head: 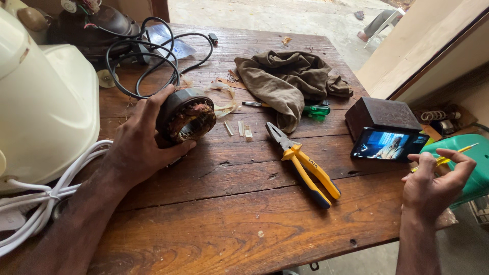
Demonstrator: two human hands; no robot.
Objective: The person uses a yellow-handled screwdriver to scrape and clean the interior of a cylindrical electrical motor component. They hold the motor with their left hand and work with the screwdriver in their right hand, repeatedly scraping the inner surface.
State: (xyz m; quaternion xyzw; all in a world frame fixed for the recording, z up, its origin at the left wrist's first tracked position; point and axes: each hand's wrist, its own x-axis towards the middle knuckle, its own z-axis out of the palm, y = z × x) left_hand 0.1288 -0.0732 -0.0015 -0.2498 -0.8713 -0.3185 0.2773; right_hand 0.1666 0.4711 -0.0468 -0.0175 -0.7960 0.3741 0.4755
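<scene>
Gripping the motor stator firmly in our left hand, fingers wrapped round its casing, we should steady it on the wooden table; right of the stator, beyond the pliers, our right hand pinches a thin yellow tool.

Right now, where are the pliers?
In the head view the pliers lie flat on the wooden table, right of centre, between the left hand holding the motor stator and the phone, below the cloth.
</scene>
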